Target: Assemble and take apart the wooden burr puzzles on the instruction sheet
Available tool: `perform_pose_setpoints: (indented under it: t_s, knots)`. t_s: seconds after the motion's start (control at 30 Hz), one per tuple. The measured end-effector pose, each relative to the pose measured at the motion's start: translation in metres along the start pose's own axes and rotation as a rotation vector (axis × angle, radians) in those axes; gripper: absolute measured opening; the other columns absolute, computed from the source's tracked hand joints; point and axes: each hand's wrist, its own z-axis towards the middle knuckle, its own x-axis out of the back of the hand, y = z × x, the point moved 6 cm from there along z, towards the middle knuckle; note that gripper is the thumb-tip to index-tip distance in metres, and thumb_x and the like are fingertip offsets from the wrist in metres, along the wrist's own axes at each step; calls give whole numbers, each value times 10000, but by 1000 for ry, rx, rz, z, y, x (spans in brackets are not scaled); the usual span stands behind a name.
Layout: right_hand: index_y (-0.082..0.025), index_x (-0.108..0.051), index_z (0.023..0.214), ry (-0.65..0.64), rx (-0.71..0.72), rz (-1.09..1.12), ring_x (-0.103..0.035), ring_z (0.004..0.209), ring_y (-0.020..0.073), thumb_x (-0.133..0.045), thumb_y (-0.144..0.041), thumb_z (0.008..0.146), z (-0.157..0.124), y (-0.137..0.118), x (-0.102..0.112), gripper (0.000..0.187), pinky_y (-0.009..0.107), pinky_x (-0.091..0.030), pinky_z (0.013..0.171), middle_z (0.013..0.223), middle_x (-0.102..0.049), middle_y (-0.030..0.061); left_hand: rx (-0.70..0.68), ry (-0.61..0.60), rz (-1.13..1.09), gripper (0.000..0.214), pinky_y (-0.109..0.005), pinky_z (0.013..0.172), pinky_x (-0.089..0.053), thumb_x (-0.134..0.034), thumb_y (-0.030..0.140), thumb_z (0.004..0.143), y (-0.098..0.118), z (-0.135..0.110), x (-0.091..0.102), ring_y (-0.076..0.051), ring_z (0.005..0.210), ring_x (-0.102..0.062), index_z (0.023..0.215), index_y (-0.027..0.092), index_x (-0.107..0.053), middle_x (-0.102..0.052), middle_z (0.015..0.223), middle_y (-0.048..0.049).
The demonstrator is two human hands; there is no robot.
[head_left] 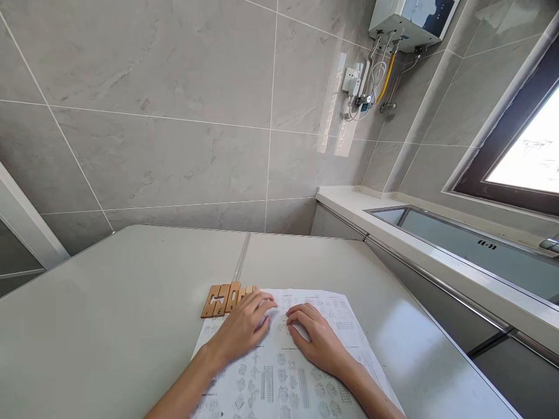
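Observation:
A white printed sheet (286,372) covered with small diagrams lies on the pale countertop (113,314). Both hands rest on it. My left hand (245,327) lies palm down with its fingers slightly curled, its fingertips close to a row of flat wooden pieces (225,298) with slots cut in them, at the sheet's upper left corner. My right hand (315,338) lies palm down too, fingers curled toward the left hand. Neither hand holds anything that shows.
Grey tiled walls (174,116) rise behind the counter. A sink (476,247) is set into the right counter under a window (528,157). A water heater (413,20) with pipes and a socket hangs at the upper right.

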Motion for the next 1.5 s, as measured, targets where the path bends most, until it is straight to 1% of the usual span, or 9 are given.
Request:
perform_pose_setpoints:
  t_s: [0.03, 0.1, 0.17, 0.23, 0.3, 0.4, 0.57, 0.67, 1.5]
  knots:
    - [-268, -647, 1045, 6, 0, 0, -682, 1126, 285, -547, -104, 997, 0, 1, 0, 198, 474, -582, 969, 1171, -726, 80, -29, -18, -14, 329, -411, 1066, -521, -484, 81, 995, 6, 1, -5, -240, 1185, -666, 1215, 257, -653, -708, 1259, -57]
    - [-265, -645, 1028, 20, 3, -4, -686, 1087, 282, -511, -63, 977, 0, 2, -1, 248, 466, -585, 939, 1131, -727, 79, -71, -63, -31, 332, -334, 857, -531, -440, -25, 899, 14, 0, -15, -191, 928, -681, 986, 221, -644, -724, 1039, -31]
    - [-262, -643, 999, 29, 1, -3, -691, 1032, 274, -477, -27, 949, 0, 4, -1, 292, 440, -590, 890, 1074, -722, 76, -102, -110, -31, 292, -298, 638, -430, -446, -58, 814, 16, -2, -27, -149, 675, -596, 799, 208, -565, -669, 813, 7]
    - [-256, -644, 957, 34, -14, 2, -697, 978, 257, -455, -10, 929, -1, 6, -2, 312, 403, -589, 841, 1046, -714, 69, -124, -136, -28, 263, -304, 555, -320, -472, -55, 766, 15, -5, -34, -132, 559, -506, 715, 202, -495, -591, 676, 30]
    - [-248, -644, 914, 43, -43, -6, -699, 878, 220, -444, -14, 927, -2, 9, -2, 308, 362, -576, 769, 1120, -708, 69, -133, -143, -25, 255, -306, 544, -267, -486, -51, 743, 14, -7, -38, -130, 533, -471, 693, 199, -465, -550, 623, 35]
    - [-238, -636, 855, 60, -72, -18, -668, 752, 174, -436, -31, 932, -2, 12, -1, 297, 322, -534, 675, 1199, -696, 64, -132, -142, -20, 255, -303, 551, -248, -483, -56, 718, 13, -8, -36, -129, 531, -453, 692, 195, -453, -543, 606, 35]
    - [-239, -623, 789, 30, -85, -29, -650, 731, 185, -419, -18, 906, -1, 11, 0, 323, 298, -489, 647, 872, -693, 24, -119, -141, -11, 246, -307, 547, -245, -478, -48, 701, 14, -7, -33, -130, 514, -425, 675, 194, -441, -524, 578, 36]
    - [-239, -627, 759, -1, -86, -42, -614, 655, 173, -432, -22, 890, -1, 9, -2, 320, 288, -447, 607, 777, -684, -1, -114, -144, -7, 241, -309, 545, -246, -474, -38, 725, 14, -8, -34, -133, 510, -430, 671, 195, -448, -527, 575, 31]
    - [-229, -594, 736, -66, -131, -45, -585, 661, 163, -447, -19, 871, -2, 9, -4, 290, 264, -379, 638, 766, -691, -13, -133, -151, 18, 254, -291, 544, -200, -487, -44, 704, 10, -7, -37, -134, 522, -407, 701, 196, -405, -532, 589, 33]
